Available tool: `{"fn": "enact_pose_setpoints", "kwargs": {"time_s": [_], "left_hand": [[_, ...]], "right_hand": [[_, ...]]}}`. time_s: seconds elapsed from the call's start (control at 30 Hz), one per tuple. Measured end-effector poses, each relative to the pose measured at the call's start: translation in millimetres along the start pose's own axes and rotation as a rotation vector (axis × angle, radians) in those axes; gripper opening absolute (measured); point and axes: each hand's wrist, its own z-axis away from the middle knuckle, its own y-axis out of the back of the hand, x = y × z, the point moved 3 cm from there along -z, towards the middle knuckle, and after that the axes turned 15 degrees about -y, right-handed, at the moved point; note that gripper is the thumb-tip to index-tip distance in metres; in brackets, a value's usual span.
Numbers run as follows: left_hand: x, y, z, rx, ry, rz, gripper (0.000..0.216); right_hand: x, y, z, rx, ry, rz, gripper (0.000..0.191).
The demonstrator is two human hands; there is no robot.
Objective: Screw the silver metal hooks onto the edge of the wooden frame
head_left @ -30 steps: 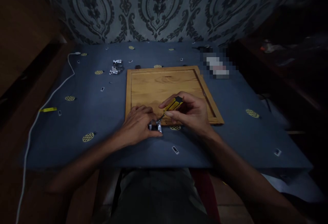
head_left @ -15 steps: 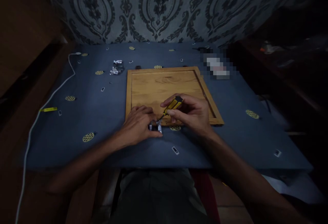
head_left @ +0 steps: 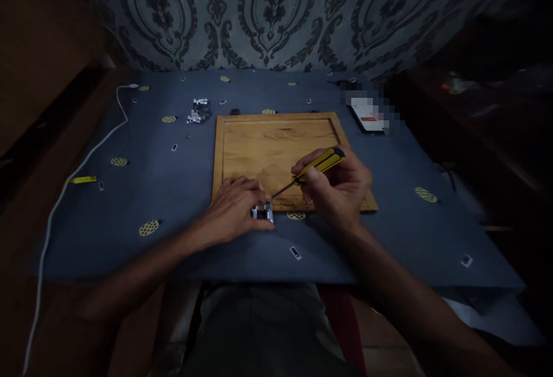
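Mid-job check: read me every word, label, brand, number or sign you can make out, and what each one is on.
No text can be read with certainty.
Front printed tag on the blue tablecloth: lettering too small and blurred.
Smaller printed tags on the cloth: too small.
Phone screen: partly pixelated, the rest too blurred.
Screwdriver and metal fitting at the left hand: no lettering visible.

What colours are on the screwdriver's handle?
The screwdriver handle is yellow and black; it shows best in the head view.
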Motion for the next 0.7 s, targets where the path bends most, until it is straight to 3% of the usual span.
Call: {"fn": "enact_pose_setpoints", "kwargs": {"time_s": [0.27,0.7], "left_hand": [[0.0,0.0,1.1,0.012,-0.017,-0.011,0.041],[0.6,-0.1,0.2,-0.014,0.003,0.0,0.039]], "right_hand": [[-3.1,-7.0,0.8,-0.086,-0.111,0.055,0.038],[0.4,-8.6,1.8,-0.155,-0.126,0.026,0.034]]}}
